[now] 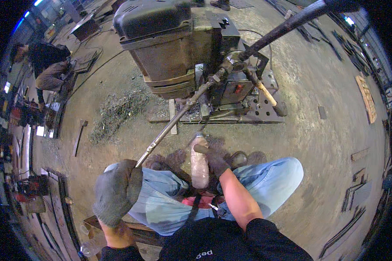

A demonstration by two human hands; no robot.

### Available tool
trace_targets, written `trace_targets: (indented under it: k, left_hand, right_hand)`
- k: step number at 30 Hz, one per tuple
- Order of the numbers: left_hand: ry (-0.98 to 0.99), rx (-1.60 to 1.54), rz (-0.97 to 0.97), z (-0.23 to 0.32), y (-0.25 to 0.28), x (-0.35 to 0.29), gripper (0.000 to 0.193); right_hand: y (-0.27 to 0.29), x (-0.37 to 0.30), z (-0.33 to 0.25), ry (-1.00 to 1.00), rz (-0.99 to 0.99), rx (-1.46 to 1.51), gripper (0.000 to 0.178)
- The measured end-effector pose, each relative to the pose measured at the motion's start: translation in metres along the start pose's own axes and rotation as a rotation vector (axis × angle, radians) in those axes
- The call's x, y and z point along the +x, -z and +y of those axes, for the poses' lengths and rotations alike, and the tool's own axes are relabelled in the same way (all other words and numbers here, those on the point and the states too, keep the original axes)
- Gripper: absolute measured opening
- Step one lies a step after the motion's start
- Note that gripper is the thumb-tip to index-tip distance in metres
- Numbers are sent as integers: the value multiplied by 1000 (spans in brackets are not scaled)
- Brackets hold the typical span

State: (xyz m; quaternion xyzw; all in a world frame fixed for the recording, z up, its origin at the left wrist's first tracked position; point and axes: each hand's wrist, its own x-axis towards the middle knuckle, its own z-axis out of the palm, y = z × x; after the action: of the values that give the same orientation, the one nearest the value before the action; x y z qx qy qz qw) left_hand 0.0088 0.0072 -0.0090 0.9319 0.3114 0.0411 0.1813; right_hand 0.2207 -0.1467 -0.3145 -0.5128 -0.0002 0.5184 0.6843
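Note:
My left hand (119, 191), in a grey knit glove, is closed round the lower end of a long metal lever (166, 129). That lever runs up to the hub (235, 61) of a drilling machine (167, 56) with a large dusty housing, in front of me. A second dark spoke (283, 30) of the hub reaches to the upper right. Between my knees my right hand (215, 161), also gloved, grips a plastic bottle (200, 172) with a cloudy, pinkish look. The bottle stands tilted, its neck pointing toward the machine's base.
Metal shavings (117, 114) lie heaped left of the machine, near a hammer (79, 135). A steel plate (265, 111) with holes sits under the machine. Another person (48, 65) crouches at the far left. A wooden slatted piece (366, 99) and steel angles (355, 195) lie on the right.

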Motion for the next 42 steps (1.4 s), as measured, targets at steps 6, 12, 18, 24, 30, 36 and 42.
trace_targets:
  k: [6, 12, 18, 24, 30, 36, 42]
  left_hand:
    - [-58, 11, 62, 2, -5, 1, 17]
    - [101, -112, 49, 9, -7, -1, 24]
    - [140, -120, 43, 3, -11, -3, 23]
    - [121, -206, 92, -1, -17, -5, 22]
    - [120, -215, 104, -1, -21, -5, 23]
    - [178, -271, 128, -6, -27, -7, 23]
    - [186, -273, 120, -5, -27, -6, 23]
  right_hand:
    - [30, 27, 26, 67, 63, -277, 64]
    - [23, 29, 21, 56, 71, -303, 63]
    - [18, 28, 17, 50, 66, -303, 62]
    - [19, 29, 22, 63, 70, -302, 61]
    - [32, 31, 31, 110, 94, -273, 60]
    - [0, 2, -7, -136, 29, -131, 44]
    - [-4, -3, -11, -125, 91, -111, 41]
